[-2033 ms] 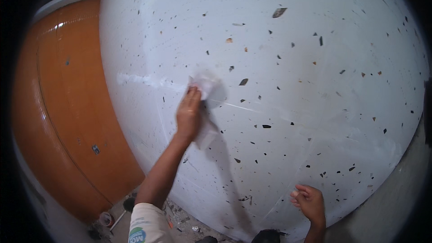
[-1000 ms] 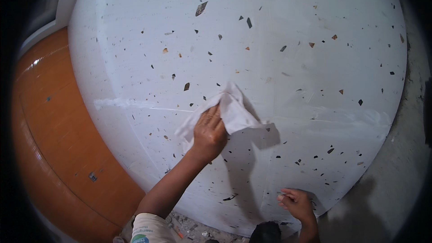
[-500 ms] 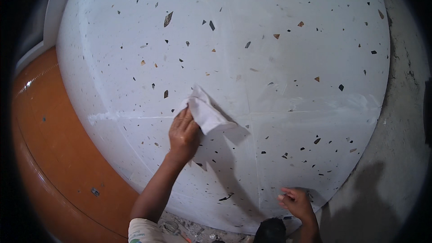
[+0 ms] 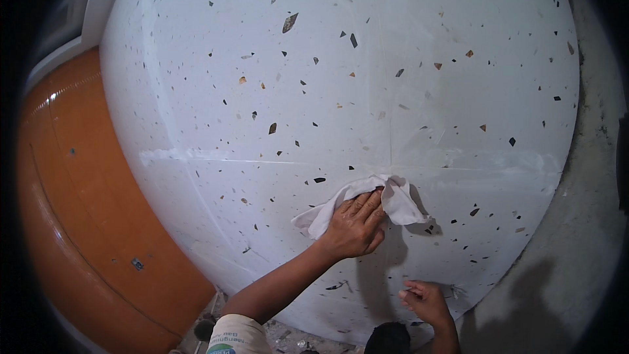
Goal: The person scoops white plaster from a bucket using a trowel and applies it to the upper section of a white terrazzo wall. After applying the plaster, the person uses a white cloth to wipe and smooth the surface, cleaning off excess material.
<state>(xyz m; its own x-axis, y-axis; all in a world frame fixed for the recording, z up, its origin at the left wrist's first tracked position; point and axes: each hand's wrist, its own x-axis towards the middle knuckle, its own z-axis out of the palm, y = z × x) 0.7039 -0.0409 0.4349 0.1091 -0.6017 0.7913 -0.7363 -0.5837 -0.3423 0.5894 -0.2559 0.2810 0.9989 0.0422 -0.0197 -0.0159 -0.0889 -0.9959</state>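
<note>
A white cloth [image 4: 400, 202] lies crumpled against a pale terrazzo tile surface [image 4: 327, 131] speckled with dark and brown chips. My left hand [image 4: 357, 224] presses on it, fingers bunched over its folds, and the cloth spreads out on both sides of the knuckles. Thin whitish joint lines cross the surface just above the cloth. Lower right, my right hand [image 4: 424, 300] hovers close to the tiles with its fingers loosely bent and the thumb a little apart; nothing shows in it.
To the left stands a glossy orange panel [image 4: 78, 210], with a pale frame [image 4: 62, 59] above it. Rough grey concrete [image 4: 557, 249] borders the tiles on the right. Loose rubble [image 4: 295, 337] lies along the bottom edge, beside a dark rounded shape [image 4: 388, 339].
My left hand has swept the cloth to the right and downward across the tiles, and the cloth has spread wider. My right hand stays near the same place. The view has shifted slightly.
</note>
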